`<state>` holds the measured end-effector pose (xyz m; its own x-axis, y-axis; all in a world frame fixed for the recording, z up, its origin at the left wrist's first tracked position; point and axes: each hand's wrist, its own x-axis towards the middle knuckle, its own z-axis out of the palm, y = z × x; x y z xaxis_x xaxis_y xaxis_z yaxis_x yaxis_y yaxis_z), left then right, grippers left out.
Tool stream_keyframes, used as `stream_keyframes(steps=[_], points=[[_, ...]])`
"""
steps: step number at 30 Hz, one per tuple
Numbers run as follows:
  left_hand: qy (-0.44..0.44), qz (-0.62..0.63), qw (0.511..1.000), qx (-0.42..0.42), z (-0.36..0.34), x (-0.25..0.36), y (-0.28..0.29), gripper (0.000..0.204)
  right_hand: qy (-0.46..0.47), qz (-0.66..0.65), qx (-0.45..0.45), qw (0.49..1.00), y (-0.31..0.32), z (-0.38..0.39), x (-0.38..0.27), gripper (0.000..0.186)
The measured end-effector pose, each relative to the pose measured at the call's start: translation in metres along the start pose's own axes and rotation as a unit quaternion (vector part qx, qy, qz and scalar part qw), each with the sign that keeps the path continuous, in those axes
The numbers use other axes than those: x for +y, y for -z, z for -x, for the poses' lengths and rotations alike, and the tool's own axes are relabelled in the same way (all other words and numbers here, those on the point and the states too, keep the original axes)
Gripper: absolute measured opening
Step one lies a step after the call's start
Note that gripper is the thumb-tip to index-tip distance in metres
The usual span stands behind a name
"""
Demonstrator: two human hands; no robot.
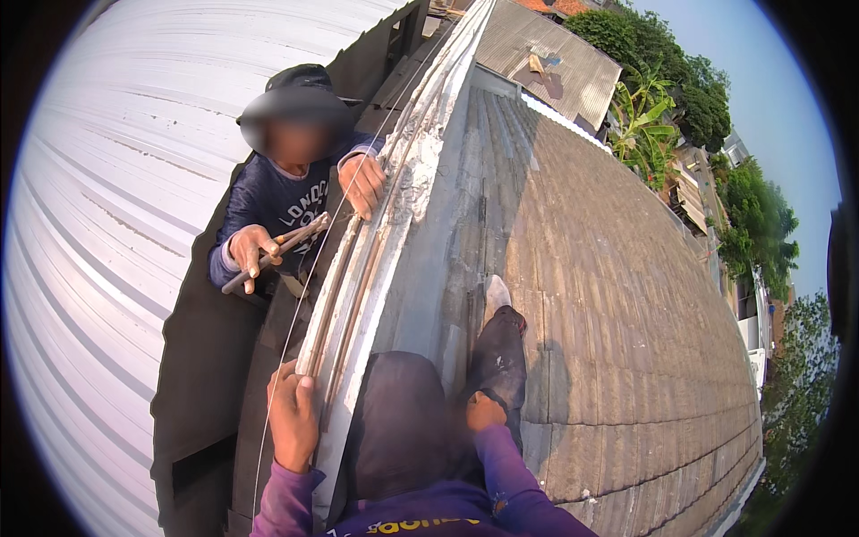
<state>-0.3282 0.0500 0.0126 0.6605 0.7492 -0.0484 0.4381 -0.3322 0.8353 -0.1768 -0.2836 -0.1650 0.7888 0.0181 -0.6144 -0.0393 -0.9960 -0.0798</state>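
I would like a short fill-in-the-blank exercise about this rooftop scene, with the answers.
1. Of the wearer's hands, the ____ one is nearer the metal rods.
2. The wearer's sleeves are ____.
3. The brown roof lies toward the picture's ____ side.
4. The co-worker's shirt is dark ____.
Missing words: left; purple; right; blue.

1. Ledge [366, 336]: long, narrow, whitish; slants from the lower middle to the top; lumpy and crusted pale partway along;
2. Rods [359, 295]: slim, rust-brown; lie lengthwise on the ledge, roughly parallel; bare along the near stretch
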Motion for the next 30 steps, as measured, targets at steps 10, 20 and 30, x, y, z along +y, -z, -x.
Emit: stream_keyframes(steps=[10,20,30], points=[[0.037,0.133,0.989,-0.045,-0.004,-0.009,0.0,0.033,-0.007,-0.013,-0.006,1.0,0.003,0.001,0.004,0.029],[0.053,0.115,0.991,-0.054,-0.006,-0.006,0.006,0.027,-0.026,-0.03,0.021,0.999,0.005,0.004,-0.006,0.019],[-0.197,-0.125,0.97,-0.073,0.041,0.063,-0.021,0.06,-0.004,-0.189,0.221,0.957,0.056,-0.044,0.01,0.013]])
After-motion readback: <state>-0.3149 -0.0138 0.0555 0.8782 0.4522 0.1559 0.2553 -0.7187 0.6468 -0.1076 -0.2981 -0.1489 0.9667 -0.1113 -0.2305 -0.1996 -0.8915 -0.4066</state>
